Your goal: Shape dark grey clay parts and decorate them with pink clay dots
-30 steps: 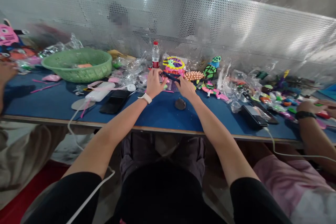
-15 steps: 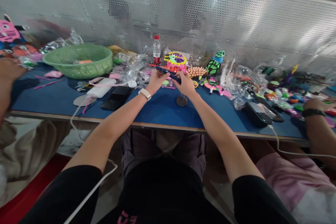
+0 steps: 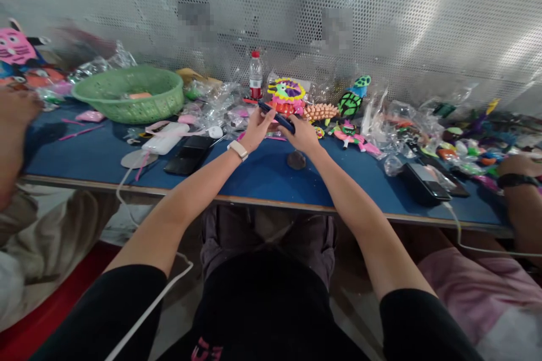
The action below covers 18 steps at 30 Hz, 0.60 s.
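In the head view, a person's left hand (image 3: 256, 130) and right hand (image 3: 304, 135) grasp opposite ends of what looks like a dark phone (image 3: 285, 122), above the frame's centre, its long axis slanting down rightward, neither hand nearer.

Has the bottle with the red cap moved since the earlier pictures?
No; the bottle stands in the same place, to the right of the green basket; only the view shifted.

Pale glare on metal panel (image 3: 423, 22)
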Each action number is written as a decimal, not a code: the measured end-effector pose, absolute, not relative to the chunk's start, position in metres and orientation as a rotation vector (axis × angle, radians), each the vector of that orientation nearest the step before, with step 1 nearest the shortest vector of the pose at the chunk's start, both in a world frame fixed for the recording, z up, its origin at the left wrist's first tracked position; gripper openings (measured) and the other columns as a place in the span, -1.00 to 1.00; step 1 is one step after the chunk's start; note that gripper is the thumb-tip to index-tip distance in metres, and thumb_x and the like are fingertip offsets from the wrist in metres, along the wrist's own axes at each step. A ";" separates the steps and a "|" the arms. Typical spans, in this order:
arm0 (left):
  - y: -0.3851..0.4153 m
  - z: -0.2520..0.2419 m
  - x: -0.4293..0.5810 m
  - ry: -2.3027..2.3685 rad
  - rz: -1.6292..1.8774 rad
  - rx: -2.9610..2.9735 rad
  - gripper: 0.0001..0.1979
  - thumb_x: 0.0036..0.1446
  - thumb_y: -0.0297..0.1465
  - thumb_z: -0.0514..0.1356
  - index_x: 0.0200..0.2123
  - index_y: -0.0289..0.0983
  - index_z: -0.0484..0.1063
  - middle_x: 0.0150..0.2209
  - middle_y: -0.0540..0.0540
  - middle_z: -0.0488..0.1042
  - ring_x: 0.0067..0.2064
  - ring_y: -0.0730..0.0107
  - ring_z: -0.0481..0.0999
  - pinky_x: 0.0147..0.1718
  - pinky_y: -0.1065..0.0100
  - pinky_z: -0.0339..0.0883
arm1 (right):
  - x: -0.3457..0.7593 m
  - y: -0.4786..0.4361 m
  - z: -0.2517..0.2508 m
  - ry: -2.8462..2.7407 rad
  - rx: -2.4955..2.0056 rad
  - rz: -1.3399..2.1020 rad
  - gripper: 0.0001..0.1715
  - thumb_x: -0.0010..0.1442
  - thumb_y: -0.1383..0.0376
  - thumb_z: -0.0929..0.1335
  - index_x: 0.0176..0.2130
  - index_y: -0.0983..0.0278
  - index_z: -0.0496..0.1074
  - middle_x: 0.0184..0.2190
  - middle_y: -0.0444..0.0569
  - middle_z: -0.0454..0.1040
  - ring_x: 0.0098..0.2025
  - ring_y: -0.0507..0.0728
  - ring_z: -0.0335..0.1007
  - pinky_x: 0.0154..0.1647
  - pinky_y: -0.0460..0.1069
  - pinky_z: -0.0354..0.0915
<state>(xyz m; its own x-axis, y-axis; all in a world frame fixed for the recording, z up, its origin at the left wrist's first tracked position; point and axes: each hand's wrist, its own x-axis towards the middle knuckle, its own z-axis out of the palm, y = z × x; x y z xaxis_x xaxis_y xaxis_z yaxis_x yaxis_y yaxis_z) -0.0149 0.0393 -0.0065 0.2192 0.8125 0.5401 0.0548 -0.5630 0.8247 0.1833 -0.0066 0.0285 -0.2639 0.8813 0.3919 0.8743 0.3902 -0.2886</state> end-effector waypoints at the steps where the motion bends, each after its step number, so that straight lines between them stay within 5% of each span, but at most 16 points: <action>1: 0.038 -0.006 -0.014 0.807 1.407 1.798 -0.32 0.57 0.34 0.10 0.27 -0.10 0.42 0.09 -0.32 0.74 0.14 -0.06 0.84 0.13 -0.14 0.78 | 0.184 -0.007 0.029 -2.153 -1.527 -0.006 -0.43 0.69 0.00 0.33 0.41 0.28 0.54 0.17 0.30 0.76 0.22 0.47 0.71 0.19 0.21 0.52; 8: 0.036 -0.003 -0.015 0.868 1.387 1.750 -0.37 0.59 0.29 0.15 0.28 -0.10 0.52 0.04 -0.28 0.77 0.07 0.01 0.86 0.09 -0.03 0.78 | 0.192 0.000 0.028 -2.130 -1.530 -0.115 -0.38 0.71 -0.15 0.28 0.12 0.24 0.67 -0.07 0.23 0.78 0.02 0.41 0.72 0.03 0.17 0.50; 14: 0.059 -0.015 -0.021 0.918 1.440 1.752 -0.36 0.52 0.30 0.26 0.10 -0.17 0.61 -0.15 -0.25 0.75 -0.05 0.05 0.84 -0.10 0.12 0.74 | 0.206 0.016 0.020 -2.108 -1.480 -0.117 -0.26 0.70 -0.27 0.23 -0.01 0.20 0.68 -0.15 0.18 0.74 0.05 0.40 0.68 0.07 0.17 0.50; 18: 0.075 -0.016 -0.032 1.083 1.480 1.925 -0.64 0.66 -0.01 0.21 -0.02 -0.16 0.58 -0.06 -0.24 0.74 -0.04 0.10 0.77 0.06 0.00 0.68 | 0.216 0.027 0.018 -2.031 -1.661 -0.130 -0.09 0.70 -0.33 0.15 -0.04 0.28 0.70 -0.15 0.25 0.71 0.10 0.45 0.68 0.14 0.25 0.52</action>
<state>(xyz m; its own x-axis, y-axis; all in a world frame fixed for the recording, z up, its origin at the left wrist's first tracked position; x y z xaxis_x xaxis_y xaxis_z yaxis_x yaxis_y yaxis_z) -0.0320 0.0753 -0.0165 0.1027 0.8148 0.5706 0.2975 -0.5725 0.7640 0.2162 0.0275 0.0184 -0.1227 0.8900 0.4390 0.9388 0.2475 -0.2394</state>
